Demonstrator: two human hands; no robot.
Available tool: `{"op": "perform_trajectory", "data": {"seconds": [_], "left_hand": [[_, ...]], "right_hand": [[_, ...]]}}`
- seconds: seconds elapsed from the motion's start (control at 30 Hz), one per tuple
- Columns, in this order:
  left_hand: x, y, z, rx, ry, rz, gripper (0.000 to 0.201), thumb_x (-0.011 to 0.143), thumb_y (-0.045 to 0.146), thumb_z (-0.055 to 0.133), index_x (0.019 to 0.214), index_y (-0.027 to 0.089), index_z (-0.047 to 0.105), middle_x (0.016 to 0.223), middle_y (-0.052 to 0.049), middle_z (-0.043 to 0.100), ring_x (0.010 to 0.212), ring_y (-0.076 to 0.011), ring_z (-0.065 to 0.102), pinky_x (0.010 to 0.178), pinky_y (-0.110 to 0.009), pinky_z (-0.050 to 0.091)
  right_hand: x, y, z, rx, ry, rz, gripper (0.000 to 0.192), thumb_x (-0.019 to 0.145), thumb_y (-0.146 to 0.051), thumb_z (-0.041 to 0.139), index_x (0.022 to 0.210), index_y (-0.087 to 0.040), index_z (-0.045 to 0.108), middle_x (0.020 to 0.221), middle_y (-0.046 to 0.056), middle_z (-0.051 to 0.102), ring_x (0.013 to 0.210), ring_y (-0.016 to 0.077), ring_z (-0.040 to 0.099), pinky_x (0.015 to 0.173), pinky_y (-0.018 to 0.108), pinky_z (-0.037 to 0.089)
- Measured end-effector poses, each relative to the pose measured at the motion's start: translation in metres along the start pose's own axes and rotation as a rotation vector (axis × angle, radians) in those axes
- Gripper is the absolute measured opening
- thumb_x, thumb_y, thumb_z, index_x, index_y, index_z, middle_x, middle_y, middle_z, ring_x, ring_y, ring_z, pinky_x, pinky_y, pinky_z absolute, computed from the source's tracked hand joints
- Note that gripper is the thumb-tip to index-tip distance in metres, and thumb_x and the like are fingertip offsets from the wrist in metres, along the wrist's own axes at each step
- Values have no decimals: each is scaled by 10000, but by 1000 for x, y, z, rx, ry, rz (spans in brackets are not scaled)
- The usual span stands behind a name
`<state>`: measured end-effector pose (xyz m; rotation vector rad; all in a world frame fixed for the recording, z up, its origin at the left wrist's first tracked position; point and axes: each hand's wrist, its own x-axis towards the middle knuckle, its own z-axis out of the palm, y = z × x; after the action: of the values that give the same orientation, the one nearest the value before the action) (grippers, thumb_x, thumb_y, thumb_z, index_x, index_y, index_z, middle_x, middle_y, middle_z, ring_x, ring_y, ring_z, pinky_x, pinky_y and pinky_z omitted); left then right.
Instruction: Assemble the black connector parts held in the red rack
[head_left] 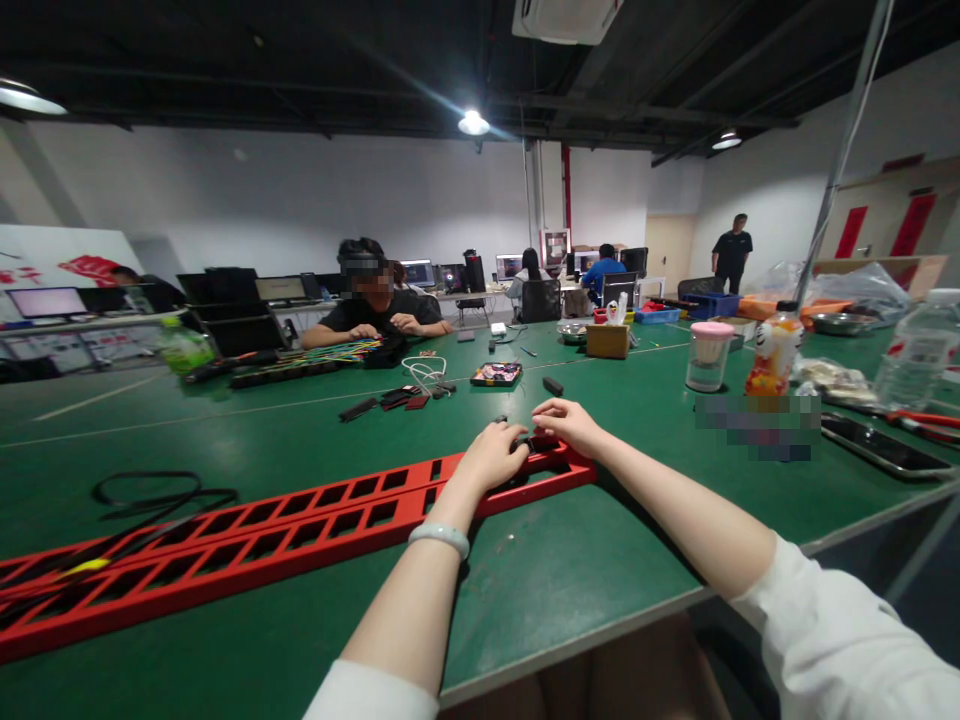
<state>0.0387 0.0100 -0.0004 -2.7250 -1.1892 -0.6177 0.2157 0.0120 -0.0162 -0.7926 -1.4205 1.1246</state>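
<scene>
A long red frame (300, 538) with two rows of rectangular slots lies across the table, running from the left edge to near the middle. At its right end, my left hand (491, 458) bends over the frame, fingers curled down around a small dark spot I cannot make out. Facing it, my right hand (571, 428) has its fingers bent and drawn together over the frame's end. A small black part (534, 445) shows between the two hands, partly hidden by fingers. Black cables (135, 545) with a yellow piece (86, 567) rest on the frame's left part.
Beyond the hands are a small tray (496, 374), a black block (553, 385) and a white cable (427, 372). To the right stand a pink-lidded cup (709, 357), a drink bottle (772, 350) and a phone (889, 445). Across the table a person (371, 305) works beside bundled coloured wires (322, 358).
</scene>
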Motion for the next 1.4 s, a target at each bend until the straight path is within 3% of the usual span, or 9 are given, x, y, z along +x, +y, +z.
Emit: {"op": "perform_trajectory", "data": {"seconds": [0.07,0.23,0.5,0.77,0.93,1.07,1.4], "left_hand": [[0,1,-1,-2,-6,-1,304,781,288,441,1039,200,577,909,-66,587,896,-206,512,801,-307,392],[-1,3,-2,-5,-10,-13,307,776,294,454,1036,194,584,951,-73,594,925,-211,513,826,-306,384],[-1,2,-1,-28,-38,-24,284,794,306,436,990,192,606,960,-70,615,930,-204,536,834,-291,388],[0,0,2,-34,-46,-23,279,788,306,441,973,187,613,924,-68,623,907,-199,540,817,-287,392],[0,1,0,-45,-51,-31,284,793,311,432,978,190,610,934,-68,617,895,-199,543,805,-283,395],[0,1,0,-54,-52,-16,283,797,317,421,962,193,616,918,-69,618,873,-199,552,788,-283,401],[1,4,-2,-73,-63,-34,278,794,304,427,961,187,615,942,-65,619,887,-195,557,802,-274,399]], "right_hand": [[1,3,-3,-24,2,1,345,580,-334,678,855,-164,554,765,7,588,686,124,573,675,282,463],[2,5,-10,-334,-30,-53,439,566,-246,682,973,-162,541,940,38,577,795,138,560,723,290,463],[3,8,-11,-486,-205,-100,425,596,-165,648,1013,-150,568,996,63,598,868,164,566,795,319,451],[0,5,-11,-630,-163,-109,400,573,-176,655,968,-145,596,946,47,592,817,152,568,750,296,460],[1,3,-11,-639,-170,-106,417,570,-206,680,977,-150,608,951,59,595,837,163,571,766,307,461],[2,5,-14,-513,-224,-49,514,575,-183,684,1072,-154,554,967,68,608,868,168,578,794,320,463],[3,5,-16,-390,-278,-21,490,572,-137,679,1047,-160,557,1049,71,598,935,182,572,851,353,449]]}}
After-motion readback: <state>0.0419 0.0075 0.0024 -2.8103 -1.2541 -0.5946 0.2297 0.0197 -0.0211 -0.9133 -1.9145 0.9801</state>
